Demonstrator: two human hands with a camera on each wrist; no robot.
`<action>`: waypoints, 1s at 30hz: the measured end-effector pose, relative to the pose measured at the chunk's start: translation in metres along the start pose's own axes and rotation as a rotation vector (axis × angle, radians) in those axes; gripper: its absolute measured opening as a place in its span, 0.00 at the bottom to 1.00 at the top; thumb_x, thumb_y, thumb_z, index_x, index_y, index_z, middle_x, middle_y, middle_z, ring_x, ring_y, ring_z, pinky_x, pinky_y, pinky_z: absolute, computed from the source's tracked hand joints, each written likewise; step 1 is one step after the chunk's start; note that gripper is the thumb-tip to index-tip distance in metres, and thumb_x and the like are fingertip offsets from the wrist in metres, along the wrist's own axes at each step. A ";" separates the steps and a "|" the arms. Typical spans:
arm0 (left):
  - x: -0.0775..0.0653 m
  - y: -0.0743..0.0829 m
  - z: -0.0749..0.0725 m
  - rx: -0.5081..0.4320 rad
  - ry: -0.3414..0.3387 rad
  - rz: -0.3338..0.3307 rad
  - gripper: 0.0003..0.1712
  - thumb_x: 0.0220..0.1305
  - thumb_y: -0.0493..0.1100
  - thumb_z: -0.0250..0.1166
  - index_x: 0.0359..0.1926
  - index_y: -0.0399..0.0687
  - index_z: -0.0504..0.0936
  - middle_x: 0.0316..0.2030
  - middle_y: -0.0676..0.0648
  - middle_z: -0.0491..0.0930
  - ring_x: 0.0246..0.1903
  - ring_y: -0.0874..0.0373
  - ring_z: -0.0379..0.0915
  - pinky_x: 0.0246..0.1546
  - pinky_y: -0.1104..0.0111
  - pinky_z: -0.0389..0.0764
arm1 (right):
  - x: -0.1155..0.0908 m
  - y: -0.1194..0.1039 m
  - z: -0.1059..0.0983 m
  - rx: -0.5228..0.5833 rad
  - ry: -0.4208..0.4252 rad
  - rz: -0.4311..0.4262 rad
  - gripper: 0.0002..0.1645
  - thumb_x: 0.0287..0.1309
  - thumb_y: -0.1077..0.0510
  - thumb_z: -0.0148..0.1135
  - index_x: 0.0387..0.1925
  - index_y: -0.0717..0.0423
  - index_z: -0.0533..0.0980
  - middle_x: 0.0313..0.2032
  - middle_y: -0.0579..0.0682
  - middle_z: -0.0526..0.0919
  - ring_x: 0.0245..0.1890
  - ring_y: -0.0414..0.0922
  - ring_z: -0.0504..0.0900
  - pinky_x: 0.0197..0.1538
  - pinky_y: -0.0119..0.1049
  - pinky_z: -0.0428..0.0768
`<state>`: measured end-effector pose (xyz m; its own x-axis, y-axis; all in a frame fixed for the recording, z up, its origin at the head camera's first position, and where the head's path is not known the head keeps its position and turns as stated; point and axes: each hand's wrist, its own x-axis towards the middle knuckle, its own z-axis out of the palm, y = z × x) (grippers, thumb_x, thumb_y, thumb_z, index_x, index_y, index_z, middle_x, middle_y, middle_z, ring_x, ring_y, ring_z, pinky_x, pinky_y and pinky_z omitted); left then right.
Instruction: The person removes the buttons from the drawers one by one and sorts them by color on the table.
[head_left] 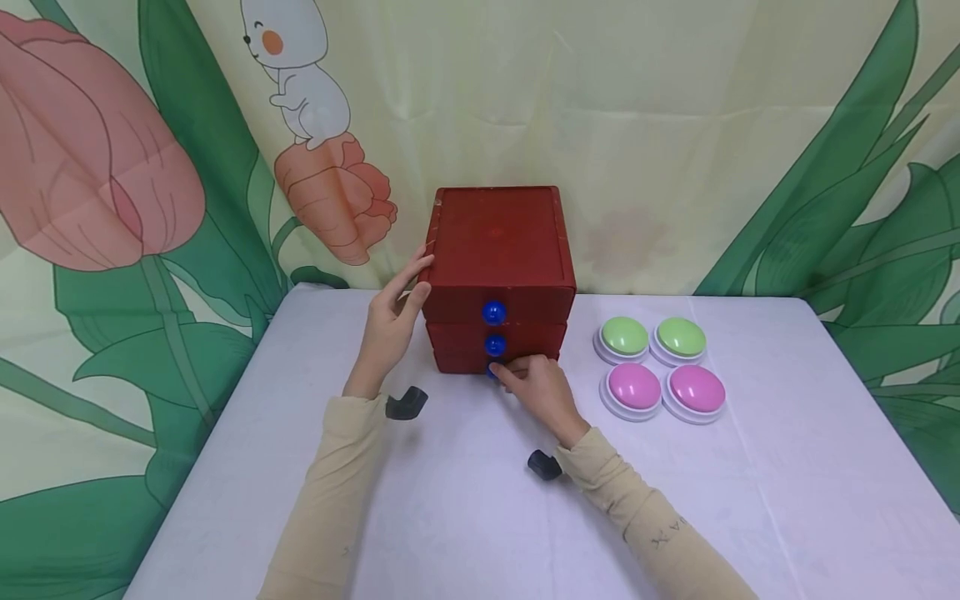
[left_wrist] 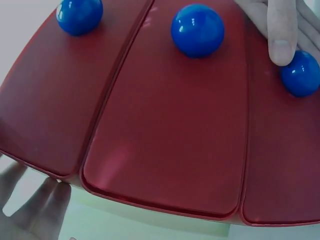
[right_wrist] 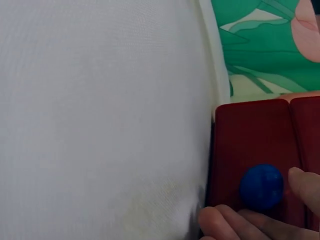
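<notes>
A dark red box of three stacked drawers (head_left: 497, 237) stands at the back of the table, each drawer front bearing a round blue knob. The fronts look flush with one another. My left hand (head_left: 392, 327) rests with extended fingers against the box's upper left side. Down at the bottom drawer, my right hand (head_left: 542, 390) has thumb and fingers at the lowest blue knob (right_wrist: 261, 187), pinching it. In the left wrist view the thumb touches that knob (left_wrist: 301, 75), while the middle knob (left_wrist: 198, 31) and top knob (left_wrist: 80, 15) are untouched.
Right of the box sit two green push buttons (head_left: 625, 336) and two pink push buttons (head_left: 634, 387) on white bases. A white cloth (head_left: 465, 508) covers the table. Behind hangs a curtain (head_left: 637, 125) printed with flowers and a rabbit. Dark camera pieces show by both wrists.
</notes>
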<state>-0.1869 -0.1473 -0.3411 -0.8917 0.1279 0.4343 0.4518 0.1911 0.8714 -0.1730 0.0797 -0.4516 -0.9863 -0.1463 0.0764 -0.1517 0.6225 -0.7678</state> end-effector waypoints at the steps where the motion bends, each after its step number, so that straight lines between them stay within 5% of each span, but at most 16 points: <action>1: -0.001 0.001 0.000 0.006 0.014 -0.001 0.24 0.75 0.37 0.54 0.69 0.38 0.70 0.74 0.45 0.62 0.71 0.54 0.61 0.64 0.59 0.73 | -0.001 -0.001 -0.002 -0.013 0.001 -0.007 0.19 0.63 0.43 0.65 0.31 0.53 0.88 0.23 0.44 0.87 0.26 0.36 0.83 0.34 0.35 0.79; 8: -0.010 0.006 0.003 0.048 0.108 0.019 0.23 0.72 0.34 0.58 0.65 0.34 0.73 0.63 0.39 0.74 0.62 0.48 0.72 0.61 0.54 0.76 | -0.010 -0.005 -0.023 -0.063 0.013 -0.027 0.17 0.63 0.45 0.65 0.38 0.54 0.87 0.31 0.44 0.89 0.33 0.40 0.87 0.41 0.38 0.83; 15: -0.016 -0.016 0.001 0.096 0.133 0.086 0.22 0.71 0.35 0.59 0.65 0.42 0.75 0.62 0.45 0.77 0.62 0.55 0.72 0.61 0.56 0.77 | -0.024 -0.010 -0.044 -0.078 0.029 -0.093 0.14 0.63 0.48 0.66 0.42 0.53 0.86 0.37 0.47 0.89 0.35 0.43 0.86 0.43 0.40 0.84; 19: -0.022 -0.016 0.000 0.147 0.150 0.123 0.22 0.70 0.36 0.61 0.64 0.42 0.76 0.61 0.45 0.77 0.61 0.55 0.73 0.59 0.55 0.78 | -0.032 -0.016 -0.055 -0.093 0.045 -0.123 0.16 0.64 0.48 0.65 0.46 0.55 0.85 0.40 0.47 0.88 0.38 0.45 0.86 0.45 0.42 0.85; 30: -0.054 0.000 0.003 0.431 0.150 0.162 0.23 0.67 0.38 0.65 0.62 0.46 0.78 0.64 0.47 0.75 0.65 0.53 0.69 0.63 0.55 0.74 | -0.062 -0.031 -0.077 -0.244 0.228 -0.267 0.23 0.59 0.51 0.70 0.53 0.57 0.81 0.44 0.51 0.87 0.43 0.47 0.84 0.42 0.44 0.85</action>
<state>-0.1391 -0.1512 -0.3651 -0.7887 0.0537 0.6125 0.5277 0.5701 0.6296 -0.1121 0.1284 -0.3833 -0.8953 -0.1705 0.4116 -0.3876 0.7536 -0.5309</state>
